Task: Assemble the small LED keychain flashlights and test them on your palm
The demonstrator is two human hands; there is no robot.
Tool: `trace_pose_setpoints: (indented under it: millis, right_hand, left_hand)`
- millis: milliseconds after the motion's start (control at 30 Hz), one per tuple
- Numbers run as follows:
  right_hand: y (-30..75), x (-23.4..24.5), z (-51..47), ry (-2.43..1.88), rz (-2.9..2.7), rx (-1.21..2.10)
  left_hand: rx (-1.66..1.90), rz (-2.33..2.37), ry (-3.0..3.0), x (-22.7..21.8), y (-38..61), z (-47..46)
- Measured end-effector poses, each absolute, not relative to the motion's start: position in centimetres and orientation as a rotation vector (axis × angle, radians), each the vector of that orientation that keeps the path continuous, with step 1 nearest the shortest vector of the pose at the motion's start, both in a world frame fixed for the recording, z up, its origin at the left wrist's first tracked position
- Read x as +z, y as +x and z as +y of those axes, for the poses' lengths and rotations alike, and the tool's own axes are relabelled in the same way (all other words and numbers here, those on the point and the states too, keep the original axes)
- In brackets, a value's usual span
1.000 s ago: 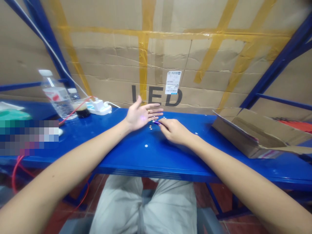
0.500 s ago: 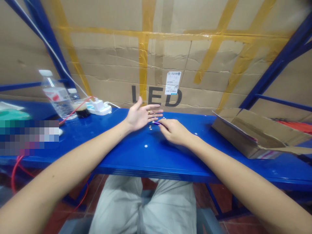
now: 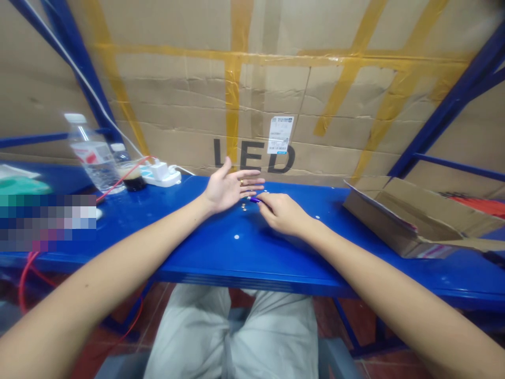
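My left hand point(image 3: 223, 190) is open above the blue table point(image 3: 205, 247), palm turned toward the right, with the thumb up and the fingers stretched out. A gold ring point(image 3: 242, 182) sits on one of its fingers. In my right hand point(image 3: 284, 212), between thumb and curled fingers, is a slim purple pen-like stick point(image 3: 254, 200) with a pale metallic tip. That tip points left, close to the fingers of my left hand; whether it touches them I cannot tell. Just below lie a few tiny shiny pieces point(image 3: 243, 207), too small to name.
An open cardboard box point(image 3: 379, 223) stands on the right. To the left are a water bottle point(image 3: 92, 160), a smaller bottle with dark liquid point(image 3: 134, 181), a white power strip point(image 3: 168, 178) and a red cable point(image 3: 124, 175). A large taped carton point(image 3: 177, 116) walls off the back.
Both hands stay in nearly the same place. The purple stick has turned very slightly in my right hand.
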State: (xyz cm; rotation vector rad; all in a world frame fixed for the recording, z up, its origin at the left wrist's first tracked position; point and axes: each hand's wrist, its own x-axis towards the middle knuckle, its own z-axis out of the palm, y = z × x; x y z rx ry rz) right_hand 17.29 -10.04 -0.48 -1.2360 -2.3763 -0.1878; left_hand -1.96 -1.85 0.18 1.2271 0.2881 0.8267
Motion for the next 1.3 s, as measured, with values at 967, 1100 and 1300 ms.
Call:
trace_pose_setpoints:
  millis: [967,1100,1300]
  right_hand:
    - [17.37,-0.31,-10.14,-1.204,-2.384,-0.192]
    - [17.40,-0.32,-10.13,-1.209,-2.382,-0.200]
    - [17.37,-0.17,-10.19,-1.250,-2.384,-0.209]
  left_hand:
    - [0.817,0.276,1.237,0.18,-1.93,-1.94]
    - [0.821,0.277,1.245,0.21,-1.90,-2.03]
    - [0.820,0.277,1.260,0.15,-1.90,-1.97]
